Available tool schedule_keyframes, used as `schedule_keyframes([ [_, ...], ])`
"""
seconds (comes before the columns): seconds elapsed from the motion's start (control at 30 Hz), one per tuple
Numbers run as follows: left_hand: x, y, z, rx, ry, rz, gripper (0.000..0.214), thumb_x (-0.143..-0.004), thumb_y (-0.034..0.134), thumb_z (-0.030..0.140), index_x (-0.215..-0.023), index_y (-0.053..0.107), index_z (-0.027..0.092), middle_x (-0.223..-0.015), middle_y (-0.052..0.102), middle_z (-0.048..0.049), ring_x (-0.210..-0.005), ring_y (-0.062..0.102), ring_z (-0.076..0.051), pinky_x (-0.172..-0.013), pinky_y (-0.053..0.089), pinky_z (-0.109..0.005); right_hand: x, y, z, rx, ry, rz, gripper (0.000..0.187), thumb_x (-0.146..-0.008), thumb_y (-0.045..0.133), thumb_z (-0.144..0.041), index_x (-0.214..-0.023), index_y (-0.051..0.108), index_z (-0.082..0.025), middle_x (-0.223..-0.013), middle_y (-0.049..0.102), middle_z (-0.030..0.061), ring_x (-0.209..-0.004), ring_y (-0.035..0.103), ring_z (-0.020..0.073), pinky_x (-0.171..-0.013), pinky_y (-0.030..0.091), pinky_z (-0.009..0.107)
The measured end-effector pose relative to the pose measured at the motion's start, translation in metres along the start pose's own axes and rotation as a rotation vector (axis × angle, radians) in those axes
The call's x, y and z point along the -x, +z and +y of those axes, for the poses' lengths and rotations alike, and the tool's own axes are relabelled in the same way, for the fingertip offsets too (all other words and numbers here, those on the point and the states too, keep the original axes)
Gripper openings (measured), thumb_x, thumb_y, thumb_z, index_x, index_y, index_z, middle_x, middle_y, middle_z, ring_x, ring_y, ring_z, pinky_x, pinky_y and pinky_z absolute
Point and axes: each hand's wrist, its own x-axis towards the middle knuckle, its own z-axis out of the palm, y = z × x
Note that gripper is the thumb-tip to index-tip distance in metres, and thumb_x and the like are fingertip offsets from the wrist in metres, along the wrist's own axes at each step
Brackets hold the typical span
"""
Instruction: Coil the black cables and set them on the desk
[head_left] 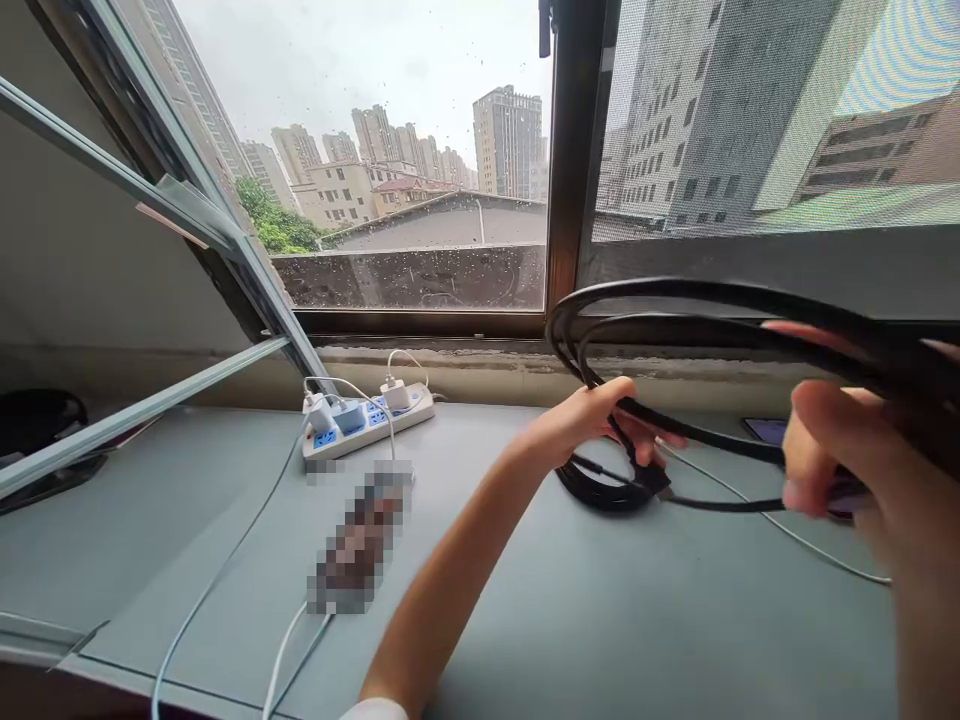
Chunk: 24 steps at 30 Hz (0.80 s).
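A thick black cable (720, 300) runs in large loops from the right edge toward the window frame. My left hand (592, 425) reaches out over the grey sill and is closed round the cable's lower strands. Below it a smaller black coil (600, 490) lies on the sill. Close to the camera at the right, my right hand (847, 470) grips the bundled loops, fingers curled round them. A thin black lead runs between the two hands.
A white power strip (367, 420) with plugged chargers sits on the grey sill (525, 620), white wires trailing to the front edge. A thin white wire (795, 535) crosses the right side. A phone (765, 430) lies by the wall. The open window frame (150, 400) juts in at left.
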Motion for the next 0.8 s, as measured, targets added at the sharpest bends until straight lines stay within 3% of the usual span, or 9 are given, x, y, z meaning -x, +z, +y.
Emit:
schedule_keyframes([
  [0.07,-0.001,0.002,-0.001,-0.030,-0.047,-0.031,0.054,-0.090,0.026,0.034,-0.056,0.065,0.017,-0.038,0.043,0.0013,-0.062,0.064,-0.017,-0.075,0.043,-0.028,0.003,0.007,-0.007,-0.072,0.088,-0.011,0.016,-0.074,0.069,-0.037,-0.088,0.073,-0.032,-0.037,0.041,-0.0058,-0.028,0.034,0.0111,-0.028,0.028,0.028],
  [0.13,-0.002,0.006,-0.002,-0.090,-0.154,-0.139,0.061,-0.090,0.027,0.050,-0.056,0.066,0.017,-0.035,0.037,0.0025,-0.054,0.062,-0.017,-0.067,0.041,-0.028,0.007,0.012,-0.013,-0.136,0.175,0.020,0.020,-0.076,0.066,-0.034,-0.094,0.072,-0.033,-0.032,0.033,-0.0076,-0.025,0.028,0.0113,-0.028,0.021,0.027],
  [0.2,-0.004,0.009,-0.004,-0.163,-0.270,-0.219,0.073,-0.085,0.022,0.066,-0.053,0.065,0.017,-0.035,0.039,0.0012,-0.050,0.061,-0.017,-0.057,0.036,-0.027,0.010,0.016,-0.018,-0.107,0.229,0.102,0.022,-0.077,0.064,-0.031,-0.097,0.072,-0.032,-0.032,0.029,-0.0080,-0.025,0.025,0.0106,-0.028,0.016,0.027],
  [0.3,-0.008,0.011,-0.006,-0.292,-0.360,-0.185,0.085,-0.080,0.010,0.075,-0.054,0.066,0.017,-0.039,0.047,-0.0018,-0.047,0.060,-0.016,-0.050,0.027,-0.027,0.012,0.023,-0.020,-0.014,0.219,0.175,0.018,-0.077,0.065,-0.032,-0.093,0.073,-0.032,-0.035,0.037,-0.0072,-0.026,0.030,0.0102,-0.026,0.021,0.026],
  [0.4,-0.013,0.012,-0.010,-0.312,-0.359,-0.209,0.087,-0.081,0.006,0.074,-0.055,0.065,0.016,-0.043,0.052,-0.0032,-0.049,0.060,-0.016,-0.049,0.025,-0.027,0.016,0.029,-0.014,-0.062,0.126,0.147,0.019,-0.078,0.065,-0.028,-0.095,0.073,-0.032,-0.034,0.041,-0.0091,-0.024,0.033,0.0092,-0.024,0.029,0.024],
  [0.5,-0.018,0.014,-0.019,-0.237,-0.342,-0.318,0.088,-0.083,0.002,0.070,-0.053,0.064,0.015,-0.053,0.060,-0.0068,-0.057,0.061,-0.016,-0.052,0.028,-0.026,0.022,0.034,0.000,-0.102,-0.089,0.104,0.020,-0.078,0.066,-0.022,-0.096,0.073,-0.027,-0.035,0.046,-0.0095,-0.025,0.037,0.0070,-0.025,0.032,0.021],
  [0.6,-0.021,0.015,-0.025,-0.081,-0.364,-0.338,0.085,-0.086,0.005,0.066,-0.054,0.064,0.014,-0.059,0.063,-0.0090,-0.061,0.059,-0.016,-0.059,0.037,-0.026,0.027,0.035,0.015,-0.140,-0.297,0.022,0.018,-0.078,0.065,-0.017,-0.093,0.072,-0.024,-0.037,0.050,-0.0089,-0.026,0.038,0.0059,-0.029,0.035,0.020],
  [0.7,-0.020,0.012,-0.023,0.126,-0.354,-0.252,0.069,-0.091,0.020,0.058,-0.063,0.065,0.013,-0.059,0.063,-0.0066,-0.061,0.059,-0.016,-0.062,0.040,-0.025,0.026,0.038,0.028,-0.239,-0.418,-0.007,0.018,-0.080,0.062,-0.015,-0.092,0.071,-0.023,-0.039,0.051,-0.0085,-0.027,0.039,0.0060,-0.032,0.036,0.021],
  [0.8,-0.020,0.005,-0.020,0.332,-0.145,-0.074,0.049,-0.089,0.038,0.051,-0.072,0.065,0.013,-0.062,0.064,-0.0042,-0.060,0.059,-0.014,-0.064,0.043,-0.024,0.020,0.049,0.041,-0.436,-0.349,-0.028,0.017,-0.084,0.057,-0.015,-0.094,0.068,-0.023,-0.043,0.054,-0.0078,-0.031,0.043,0.0068,-0.038,0.040,0.021],
])
